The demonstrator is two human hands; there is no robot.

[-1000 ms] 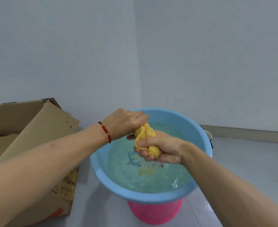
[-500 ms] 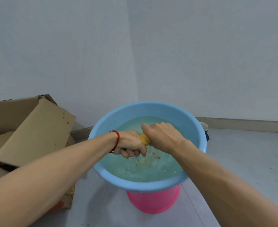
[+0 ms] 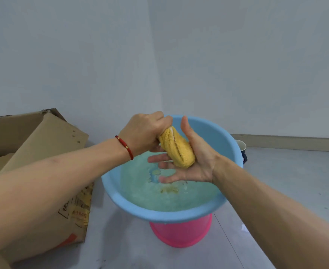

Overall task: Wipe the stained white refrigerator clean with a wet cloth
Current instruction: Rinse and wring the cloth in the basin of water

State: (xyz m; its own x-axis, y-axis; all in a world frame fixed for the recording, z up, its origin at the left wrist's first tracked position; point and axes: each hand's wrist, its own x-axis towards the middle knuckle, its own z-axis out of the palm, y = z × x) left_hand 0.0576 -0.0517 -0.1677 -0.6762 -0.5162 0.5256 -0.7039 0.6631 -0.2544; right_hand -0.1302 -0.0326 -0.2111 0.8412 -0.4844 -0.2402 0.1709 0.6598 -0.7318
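The cloth [image 3: 176,150], a yellow one twisted into a thick roll, was held above the water in the blue basin [image 3: 220,136], well clear of the surface of the water. The left hand [image 3: 143,133] had its grip clamped around the cloth's upper end, fingers curled tight so that the end disappeared inside the fist. A red bracelet [image 3: 125,146] sat on that wrist. The right hand [image 3: 193,160] lay under the lower end of the cloth with its grip apart: palm turned up, fingers spread and pointing toward the left hand, thumb raised toward the basin's far rim. The cloth rested across that open palm (touching it, but not squeezed by it).

The basin held pale, slightly cloudy water, with a small yellowish patch showing beneath the right hand and a blue mark on the bottom just beside it. The basin stood on top of a pink bucket [image 3: 181,234], whose rim was hidden under the basin. The bucket stood on the pale floor [image 3: 287,181].

To the left of the basin stood an open cardboard box [image 3: 43,144], one flap leaning toward the basin and the left forearm crossing in front of it. Just behind the basin's right rim, a cup [image 3: 241,146] with a white inside and dark outside peeked out. Plain pale walls met in a corner behind the basin.
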